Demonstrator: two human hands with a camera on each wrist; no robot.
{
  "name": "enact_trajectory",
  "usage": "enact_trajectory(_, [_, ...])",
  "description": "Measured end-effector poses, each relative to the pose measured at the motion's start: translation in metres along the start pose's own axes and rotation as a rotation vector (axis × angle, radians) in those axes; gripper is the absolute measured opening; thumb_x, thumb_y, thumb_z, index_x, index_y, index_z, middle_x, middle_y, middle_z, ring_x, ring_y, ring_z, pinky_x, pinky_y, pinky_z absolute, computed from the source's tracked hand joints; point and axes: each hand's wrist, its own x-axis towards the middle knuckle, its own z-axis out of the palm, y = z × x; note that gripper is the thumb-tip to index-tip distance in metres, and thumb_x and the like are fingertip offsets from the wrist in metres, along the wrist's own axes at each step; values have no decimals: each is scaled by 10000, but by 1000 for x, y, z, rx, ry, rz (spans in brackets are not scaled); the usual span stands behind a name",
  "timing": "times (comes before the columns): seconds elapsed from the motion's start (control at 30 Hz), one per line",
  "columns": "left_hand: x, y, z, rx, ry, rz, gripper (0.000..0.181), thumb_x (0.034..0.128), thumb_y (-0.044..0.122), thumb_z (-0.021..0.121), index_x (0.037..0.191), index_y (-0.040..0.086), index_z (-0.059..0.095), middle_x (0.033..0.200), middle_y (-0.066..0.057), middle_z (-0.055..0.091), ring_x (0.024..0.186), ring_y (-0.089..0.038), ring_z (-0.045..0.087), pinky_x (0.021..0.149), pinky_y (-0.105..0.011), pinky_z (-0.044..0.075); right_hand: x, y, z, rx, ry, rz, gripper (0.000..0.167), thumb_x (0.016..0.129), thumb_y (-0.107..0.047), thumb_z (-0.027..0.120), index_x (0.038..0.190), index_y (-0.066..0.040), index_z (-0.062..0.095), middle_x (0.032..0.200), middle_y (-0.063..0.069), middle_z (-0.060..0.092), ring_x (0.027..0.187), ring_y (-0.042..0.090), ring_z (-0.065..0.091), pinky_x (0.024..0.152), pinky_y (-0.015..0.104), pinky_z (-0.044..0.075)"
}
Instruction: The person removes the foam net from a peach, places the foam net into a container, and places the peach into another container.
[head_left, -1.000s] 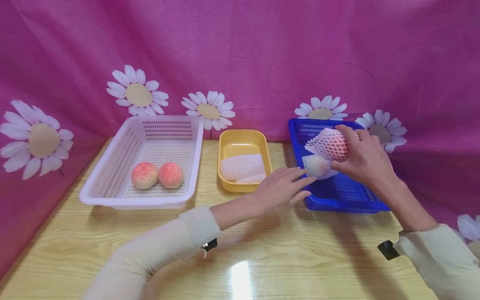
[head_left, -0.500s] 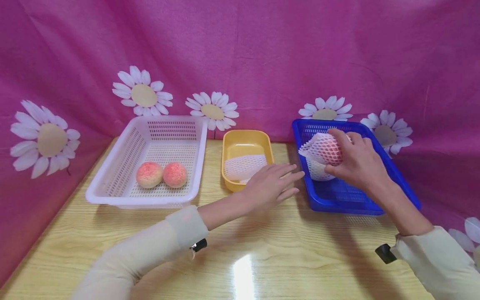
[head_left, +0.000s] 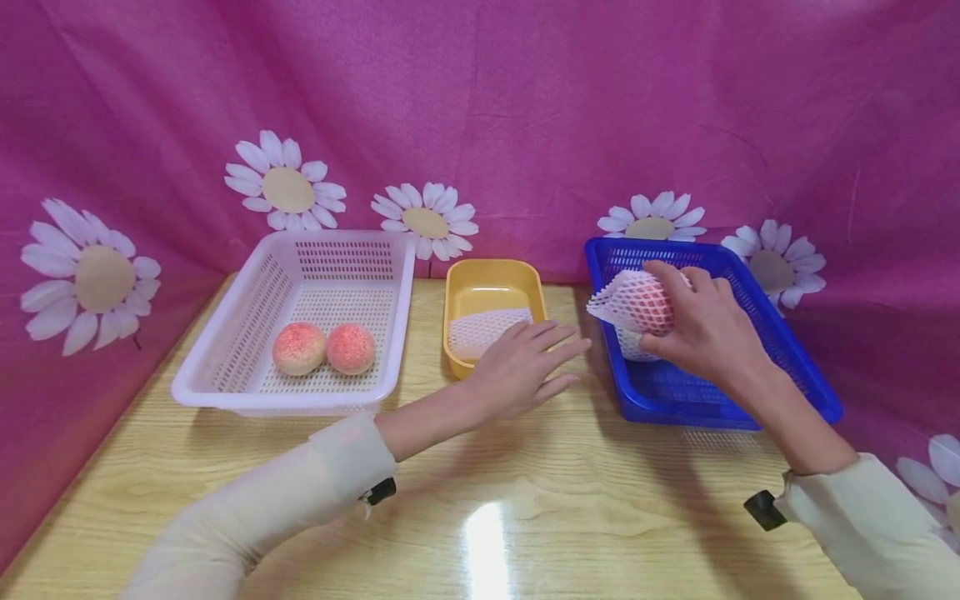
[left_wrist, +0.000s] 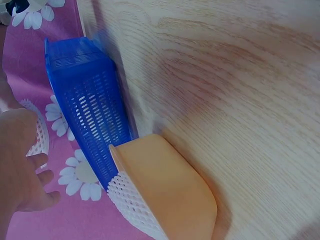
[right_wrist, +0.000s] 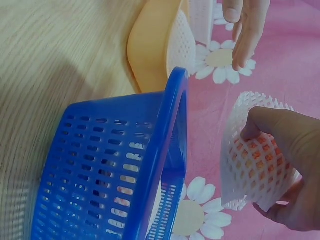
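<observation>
My right hand (head_left: 708, 329) grips a reddish peach (head_left: 649, 303) wrapped in a white foam net (head_left: 617, 300), held above the left part of the blue basket (head_left: 693, 407). The net's loose end points left. In the right wrist view the thumb and fingers of my right hand (right_wrist: 295, 165) curl round the netted peach (right_wrist: 257, 162). Under it, another netted fruit (head_left: 636, 345) lies in the basket, partly hidden. My left hand (head_left: 517, 367), fingers spread and holding nothing, hovers by the right front corner of the yellow tray (head_left: 495, 268).
Inside the yellow tray lie flattened white foam nets (head_left: 483, 327). At the left stands a white basket (head_left: 281, 402) with two bare peaches, one (head_left: 298, 349) beside the other (head_left: 350, 349). A pink cloth (head_left: 525, 125) with daisies hangs behind the wooden table (head_left: 585, 517).
The camera view has shifted slightly. My left hand has moved left, away from the blue basket. My right hand has shifted slightly left and down with the netted peach still gripped.
</observation>
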Motion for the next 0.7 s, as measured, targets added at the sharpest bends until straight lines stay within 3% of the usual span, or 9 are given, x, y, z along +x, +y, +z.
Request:
enact_trajectory(0.17, [-4, -4, -3, 16, -11, -16, 489, 1030, 424, 526, 1466, 203, 518, 1474, -54, 509, 1394, -260, 402, 1131, -459, 330, 0, -5, 1, -1, -12, 8, 877, 692, -247, 844, 1453, -168, 415, 1215, 279, 502, 1000, 515, 456, 679, 633, 465])
enact_trajectory(0.53, [-18, -13, -11, -26, 44, -32, 467, 1017, 352, 578, 1442, 159, 544, 1465, -89, 516, 1363, -271, 440, 1097, -489, 369, 3, -16, 5, -2, 2, -52, 846, 683, -241, 842, 1428, -170, 446, 1214, 275, 519, 992, 495, 483, 766, 600, 445])
enact_trajectory(0.7, [-25, -19, -14, -30, 64, -39, 457, 1018, 340, 578, 1433, 151, 552, 1455, -94, 527, 1369, -283, 436, 1107, -464, 361, 2, -22, 7, 9, 4, -66, 832, 688, -224, 813, 1436, -177, 451, 1226, 260, 524, 1003, 491, 483, 750, 599, 460])
